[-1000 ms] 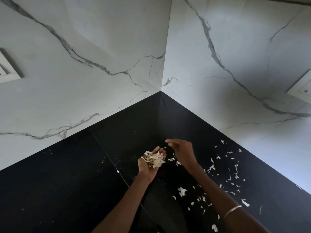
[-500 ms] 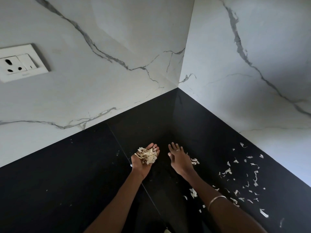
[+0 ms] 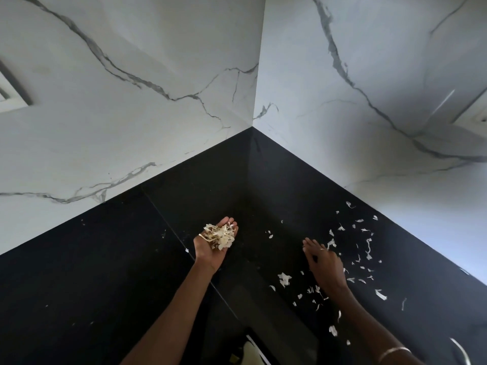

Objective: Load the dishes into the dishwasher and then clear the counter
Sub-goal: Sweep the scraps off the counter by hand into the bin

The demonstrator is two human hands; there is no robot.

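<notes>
The work looks to be in its second half, the clearing of the counter [image 3: 105, 272]; no dishes and no dishwasher are in view, so whether the loading is finished cannot be told from here. The left hand [image 3: 214, 245] is held palm up above the black counter, a little out from its back corner, fingers loosely cupped around a heap of pale peelings [image 3: 220, 235] already gathered. The right hand [image 3: 325, 264] lies palm down among the loose scraps [image 3: 365, 248], fingers stretched fairly straight on or just over the surface, grasping nothing that can be made out. Much is left: white flakes are strewn along the counter's right edge by the marble wall [image 3: 395, 75], with more near the right forearm and toward the front edge, including a larger piece [image 3: 284, 279] between the two arms. The heap in the palm has yet to be thrown away. No brand, label or readable writing shows anywhere
</notes>
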